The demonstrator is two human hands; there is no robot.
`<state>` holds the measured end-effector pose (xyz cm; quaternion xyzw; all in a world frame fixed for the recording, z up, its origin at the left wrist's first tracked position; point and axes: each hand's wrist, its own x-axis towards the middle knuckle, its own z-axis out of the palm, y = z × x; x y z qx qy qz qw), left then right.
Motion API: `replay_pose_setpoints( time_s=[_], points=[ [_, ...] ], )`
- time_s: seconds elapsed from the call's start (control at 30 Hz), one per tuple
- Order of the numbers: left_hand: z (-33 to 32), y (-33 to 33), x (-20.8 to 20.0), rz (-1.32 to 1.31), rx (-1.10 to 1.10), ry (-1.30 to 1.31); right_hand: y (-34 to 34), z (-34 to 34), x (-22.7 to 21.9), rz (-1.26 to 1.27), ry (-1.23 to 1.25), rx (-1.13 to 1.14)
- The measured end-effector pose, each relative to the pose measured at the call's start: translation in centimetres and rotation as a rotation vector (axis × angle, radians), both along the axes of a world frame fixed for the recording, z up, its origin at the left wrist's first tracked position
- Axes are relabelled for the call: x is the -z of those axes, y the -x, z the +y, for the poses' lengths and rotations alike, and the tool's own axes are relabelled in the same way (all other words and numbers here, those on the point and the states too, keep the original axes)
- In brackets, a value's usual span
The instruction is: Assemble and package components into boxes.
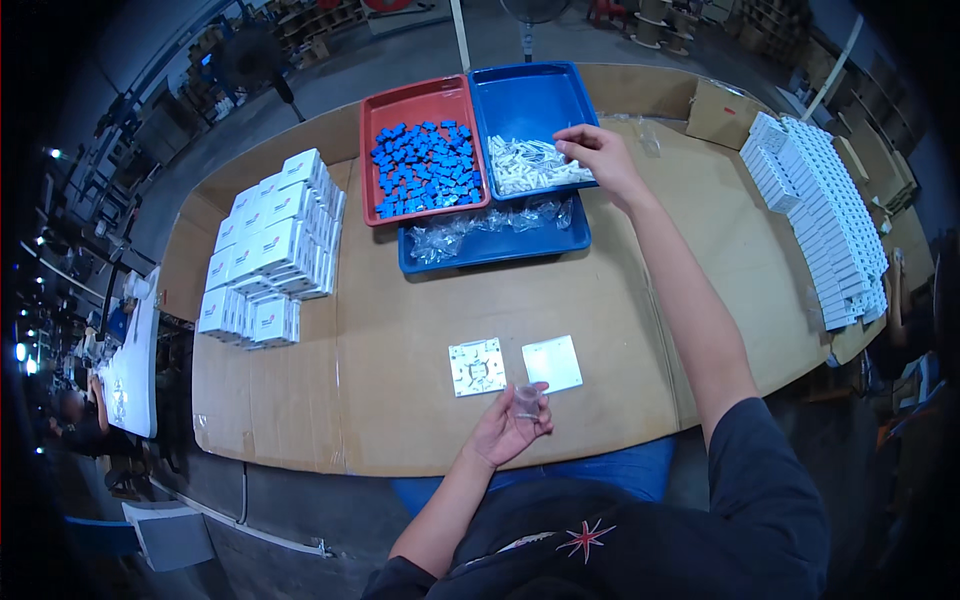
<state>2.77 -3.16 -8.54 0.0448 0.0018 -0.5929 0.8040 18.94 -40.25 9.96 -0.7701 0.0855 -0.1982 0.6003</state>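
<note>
One clear item (527, 402), hard to identify, fills the left hand (508, 430).

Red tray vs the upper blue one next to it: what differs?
Contents: the red tray holds blocky blue pieces; the upper blue tray holds slender white pieces.
Colour: the red tray contrasts with its blue contents, the upper blue tray with its white ones.
Hands: the right hand is at the upper blue tray's right side; no hand is at the red tray.
Shared: both are shallow and rectangular.
</note>
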Motion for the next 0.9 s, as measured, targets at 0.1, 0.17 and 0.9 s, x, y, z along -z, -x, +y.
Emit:
replay_pose_setpoints(
  time_s=[0.1,0.17,0.9],
  points=[
    [0.2,0.3,-2.9,-0.046,-0.084,-0.027,7.1,4.3,-1.7,-0.085,-0.102,-0.040],
    [0.1,0.8,-5.7,-0.104,-0.152,-0.045,12.7,7.8,-2.7,-0.174,-0.170,-0.078],
    [2.0,6.8,-12.7,-0.681,-0.128,-0.373,27.6,18.1,-3.9,0.000,0.462,-0.647]
  ],
)
